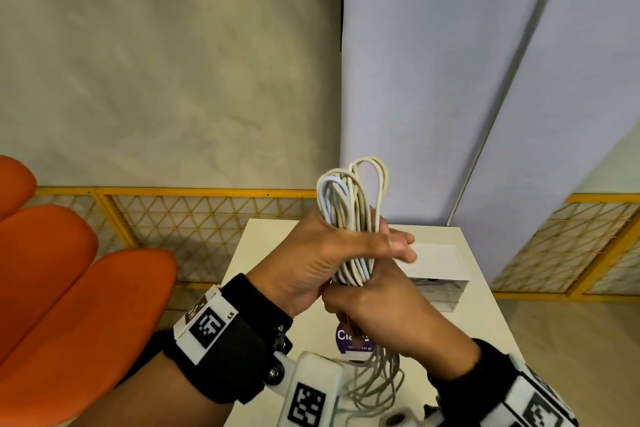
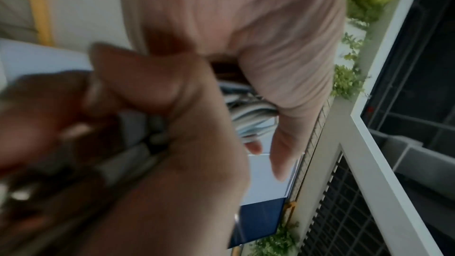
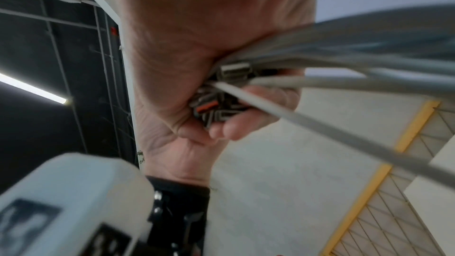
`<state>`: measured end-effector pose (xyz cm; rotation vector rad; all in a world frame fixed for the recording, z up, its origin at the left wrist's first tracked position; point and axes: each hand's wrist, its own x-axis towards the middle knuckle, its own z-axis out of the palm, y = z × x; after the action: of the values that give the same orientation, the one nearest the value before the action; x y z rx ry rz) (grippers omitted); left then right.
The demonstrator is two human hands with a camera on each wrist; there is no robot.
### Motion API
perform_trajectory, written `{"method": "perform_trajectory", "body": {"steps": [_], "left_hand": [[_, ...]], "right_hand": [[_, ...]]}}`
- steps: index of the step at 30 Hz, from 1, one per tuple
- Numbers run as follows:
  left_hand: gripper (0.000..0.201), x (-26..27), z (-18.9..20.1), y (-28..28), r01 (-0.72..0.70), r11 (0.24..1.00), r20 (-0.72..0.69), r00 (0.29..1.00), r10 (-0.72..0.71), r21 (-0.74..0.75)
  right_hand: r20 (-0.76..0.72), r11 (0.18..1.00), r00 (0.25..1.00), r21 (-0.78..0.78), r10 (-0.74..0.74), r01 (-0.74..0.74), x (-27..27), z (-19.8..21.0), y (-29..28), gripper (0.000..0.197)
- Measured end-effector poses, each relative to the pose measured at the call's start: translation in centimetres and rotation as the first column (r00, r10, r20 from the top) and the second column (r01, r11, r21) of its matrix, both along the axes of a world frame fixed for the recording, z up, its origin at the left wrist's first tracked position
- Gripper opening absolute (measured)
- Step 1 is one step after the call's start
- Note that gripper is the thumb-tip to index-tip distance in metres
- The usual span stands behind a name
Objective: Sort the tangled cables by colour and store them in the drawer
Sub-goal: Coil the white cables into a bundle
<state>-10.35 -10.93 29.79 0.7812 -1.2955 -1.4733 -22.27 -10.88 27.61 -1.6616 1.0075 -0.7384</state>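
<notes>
Both hands are up over the white table — left hand wraps the looped white cables, loops poking above it; right hand grips the strands just below — plugs bunched inside.

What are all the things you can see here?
cable bundle: one looped bunch, white and pale grey, held above the table
table: one, white, under the hands
drawer box: one, white, at the far end of the table
round sticker: one, purple, on the table
chair: one, orange, at left
fence: yellow mesh, along the wall
left hand: grips the loops
right hand: holds the bundle lower down
wristbands: two, black, with white tags
</notes>
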Motion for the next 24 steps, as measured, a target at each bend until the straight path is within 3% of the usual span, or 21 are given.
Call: {"method": "perform_trajectory", "body": {"steps": [3,7,11,13,18,21,24], "left_hand": [[0.026,-0.5,-0.4,0.4,-0.120,0.991,0.062,0.991,0.117,0.051],[0.048,-0.8,-0.3,0.3,-0.299,0.949,0.011,0.954,0.300,0.102],[0.041,0.4,0.2,-0.8,-0.310,0.934,-0.189,0.921,0.342,0.179],[0.042,1.2,0.5,-1.4,-0.300,0.934,-0.224,0.913,0.340,0.196],[0.044,2.8,1.6,-2.2,-0.322,0.936,-0.156,0.926,0.343,0.142],[0.043,4.3,2.3,-2.5,-0.359,0.928,-0.107,0.924,0.368,0.098],[0.044,5.7,3.2,-2.5,-0.431,0.901,-0.060,0.899,0.433,0.037]], "right_hand": [[-0.017,0.999,1.000,0.032,0.007,-0.006,0.3,0.1,0.2,0.014],[0.013,0.991,0.997,0.103,0.080,-0.081,0.6,0.4,0.3,0.022],[0.001,0.979,0.995,0.178,0.097,-0.096,-0.1,-0.7,0.4,0.015],[-0.038,0.981,0.997,0.180,0.073,-0.065,-0.5,-1.9,0.3,0.015],[-0.102,0.969,0.979,0.196,0.175,-0.153,-2.5,-3.6,-0.1,0.043],[-0.205,0.972,0.967,0.210,0.149,-0.105,-4.8,-5.5,-1.0,0.047],[-0.351,0.968,0.934,0.250,0.066,0.026,-7.8,-9.9,-2.4,0.042]]}}
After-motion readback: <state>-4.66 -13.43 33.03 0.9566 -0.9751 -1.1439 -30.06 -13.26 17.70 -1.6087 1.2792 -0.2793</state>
